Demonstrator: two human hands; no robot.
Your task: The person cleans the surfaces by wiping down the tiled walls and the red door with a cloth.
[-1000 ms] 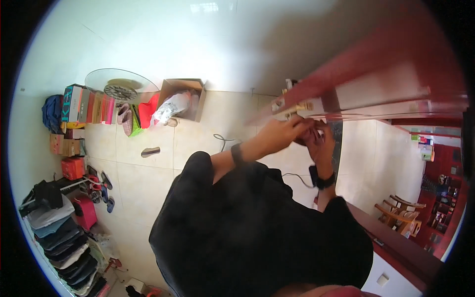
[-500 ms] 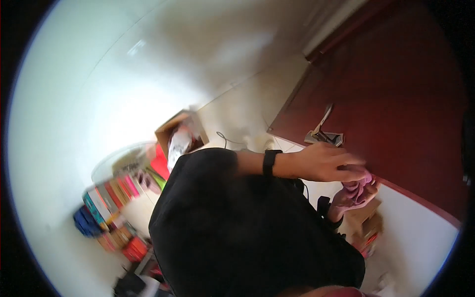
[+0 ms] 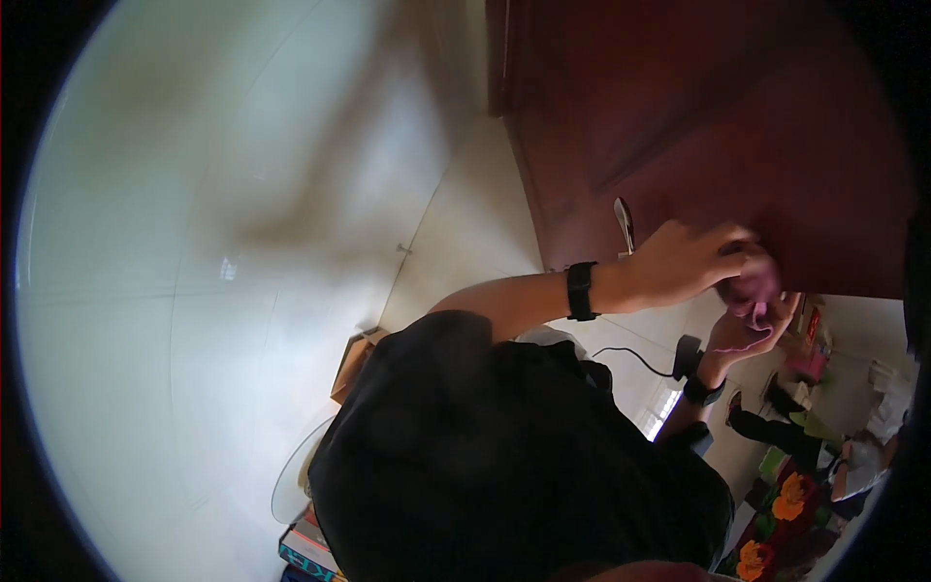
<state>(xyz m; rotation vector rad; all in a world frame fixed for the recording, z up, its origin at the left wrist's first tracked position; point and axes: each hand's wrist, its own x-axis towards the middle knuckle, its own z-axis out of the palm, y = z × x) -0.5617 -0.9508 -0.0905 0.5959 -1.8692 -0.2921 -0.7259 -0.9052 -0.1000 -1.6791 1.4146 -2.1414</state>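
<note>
My left hand (image 3: 684,262), a black band on its wrist, reaches across to the right and closes over a small pink-purple soft thing (image 3: 758,289). My right hand (image 3: 739,335), wearing a black watch, is cupped just under the same thing, its fingers touching it. Both hands are held up close against a dark red wooden door (image 3: 737,126), beside a pale metal handle (image 3: 624,224). My black shirt fills the lower middle and hides whatever is below the hands.
A black cable (image 3: 630,354) trails over the pale tiled floor. A cardboard box (image 3: 351,367), a round glass tabletop (image 3: 289,490) and stacked books (image 3: 308,551) lie lower left. Flower-patterned cloth (image 3: 787,497) and scattered items sit lower right. White wall fills the left.
The view has swung sharply, so the dark red door now fills the upper right. Both hands stay together on the pink thing and have come closer to the door.
</note>
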